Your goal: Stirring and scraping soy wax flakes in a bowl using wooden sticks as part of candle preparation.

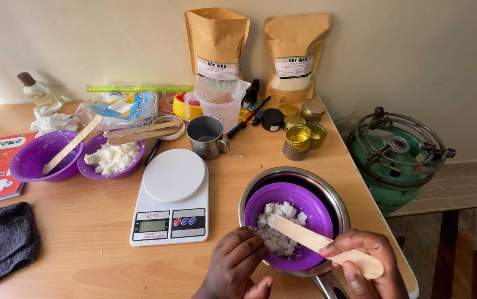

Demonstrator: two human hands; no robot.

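A purple bowl (305,206) of white wax flakes (276,227) sits inside a steel saucepan (335,196) at the table's near right edge. My right hand (367,267) grips a flat wooden stick (310,239) whose tip rests in the flakes. My left hand (237,263) rests on the bowl's near-left rim, fingers curled over it and touching the flakes.
A white kitchen scale (173,195) stands left of the pan. Behind it are two more purple bowls (50,155), a steel mug (206,137), a plastic jug (220,101), small gold tins (300,135) and two brown pouches (216,41). A green gas burner (396,152) stands on the floor to the right.
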